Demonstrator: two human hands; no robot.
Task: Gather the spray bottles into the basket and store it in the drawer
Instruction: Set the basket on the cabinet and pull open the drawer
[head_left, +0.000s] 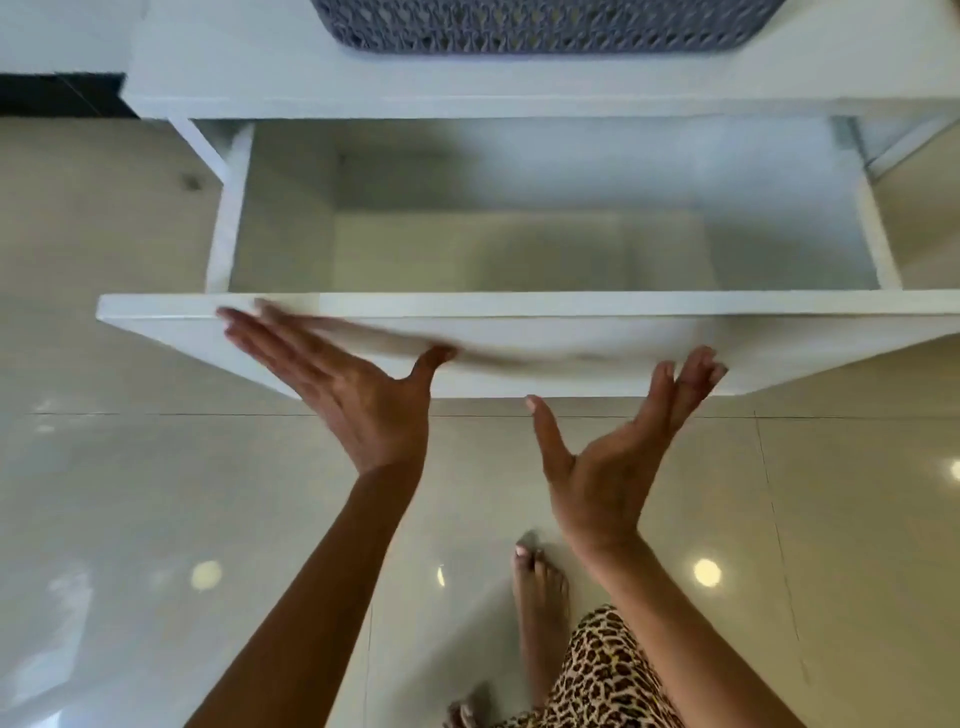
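A white drawer (519, 304) stands pulled far out from under a white tabletop (260, 62), and its inside holds nothing. A grey woven basket (545, 26) sits on that tabletop at the top edge of the view, its contents out of sight. No spray bottle shows. My left hand (343, 384) lies in front of the drawer's front panel with straight fingers, their tips at the panel's top edge. My right hand (618, 452) is spread, its fingertips at the panel's lower edge. Neither hand holds anything.
Glossy beige floor tiles (130, 519) spread below and to both sides of the drawer. My bare feet (537, 587) and a leopard-print garment (608, 675) are at the bottom. A dark strip (57, 93) lies left of the table.
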